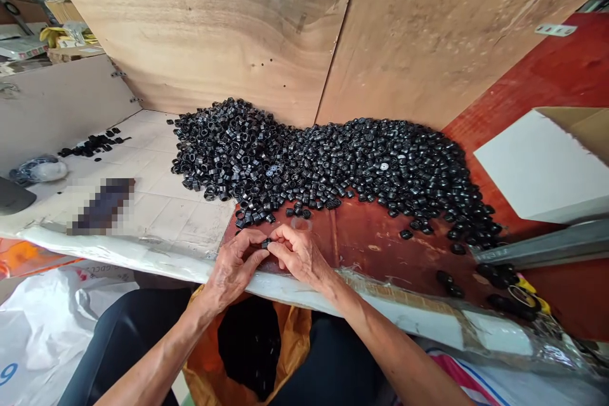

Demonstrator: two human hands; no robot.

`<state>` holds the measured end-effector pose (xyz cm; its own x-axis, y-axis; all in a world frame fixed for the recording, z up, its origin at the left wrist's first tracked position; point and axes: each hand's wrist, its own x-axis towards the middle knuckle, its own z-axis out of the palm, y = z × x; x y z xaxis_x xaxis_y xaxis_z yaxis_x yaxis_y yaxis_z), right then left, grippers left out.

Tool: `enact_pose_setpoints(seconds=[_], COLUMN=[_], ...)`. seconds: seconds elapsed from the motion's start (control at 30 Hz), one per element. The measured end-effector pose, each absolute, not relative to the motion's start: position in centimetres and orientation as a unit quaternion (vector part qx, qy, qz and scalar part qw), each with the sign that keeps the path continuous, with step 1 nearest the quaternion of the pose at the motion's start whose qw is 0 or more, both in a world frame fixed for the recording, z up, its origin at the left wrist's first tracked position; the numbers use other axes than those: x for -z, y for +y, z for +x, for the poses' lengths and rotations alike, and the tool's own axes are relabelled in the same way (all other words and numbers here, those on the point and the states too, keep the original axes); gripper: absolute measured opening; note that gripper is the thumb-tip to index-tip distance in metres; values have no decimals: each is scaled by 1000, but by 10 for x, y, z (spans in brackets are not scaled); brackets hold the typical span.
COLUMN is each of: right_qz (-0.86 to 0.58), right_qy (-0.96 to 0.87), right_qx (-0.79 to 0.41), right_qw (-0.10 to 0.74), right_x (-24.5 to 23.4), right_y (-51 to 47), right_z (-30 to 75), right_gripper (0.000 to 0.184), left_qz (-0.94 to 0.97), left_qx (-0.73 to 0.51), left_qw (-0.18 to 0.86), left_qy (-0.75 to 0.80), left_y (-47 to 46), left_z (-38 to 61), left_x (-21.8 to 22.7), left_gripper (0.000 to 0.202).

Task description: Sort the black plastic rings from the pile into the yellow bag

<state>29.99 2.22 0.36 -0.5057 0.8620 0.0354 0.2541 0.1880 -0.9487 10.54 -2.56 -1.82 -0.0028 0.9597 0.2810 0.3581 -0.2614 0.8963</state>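
My left hand (234,268) and my right hand (301,255) meet at the table's front edge. Between their fingertips is a small black plastic part (265,243), pinched from both sides; fingers cover much of it. Just beyond them a heap of black plastic rings (221,152) rises against the back board. It runs into a wide pile of black round caps (394,162) on the right. A few loose pieces lie close to my fingers. Below, between my legs, an orange bag (295,336) hangs open with a dark mass of pieces inside.
Tall plywood boards (228,44) wall off the back. At right are a white carton (537,165), a grey metal bar (547,244) and yellow-handled scissors (533,292). A small black cluster (92,144) and a clear plastic bundle (40,169) lie at left.
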Motion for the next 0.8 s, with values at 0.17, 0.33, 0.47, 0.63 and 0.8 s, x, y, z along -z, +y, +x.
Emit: enact_pose_setpoints(seconds=[0.17,0.33,0.47,0.63,0.8], right_qz=[-380,-510,-528,-512,-468], right_qy=[-772,-792,-825,-811,-826], right_qx=[-348,-165,-105,-98,-93], right_qw=[372,293,172,265,299], right_x=[6,8,3,16,13], right_y=[27,56,70,64,65], right_z=[302,304,305,299,282], right_gripper=[20,31,25,28,15], left_qz=[741,682,664,605,652], left_qx=[-349,-344,-360,-336,-281], left_qw=[307,243,119,41,54], left_qy=[485,598,645,720,702], left_y=[-40,-22,-9,-26,-17], left_z=[102,120,124,91,74], left_x=[-4,-12,0,13,17], left_gripper=[12,11,22,25,29])
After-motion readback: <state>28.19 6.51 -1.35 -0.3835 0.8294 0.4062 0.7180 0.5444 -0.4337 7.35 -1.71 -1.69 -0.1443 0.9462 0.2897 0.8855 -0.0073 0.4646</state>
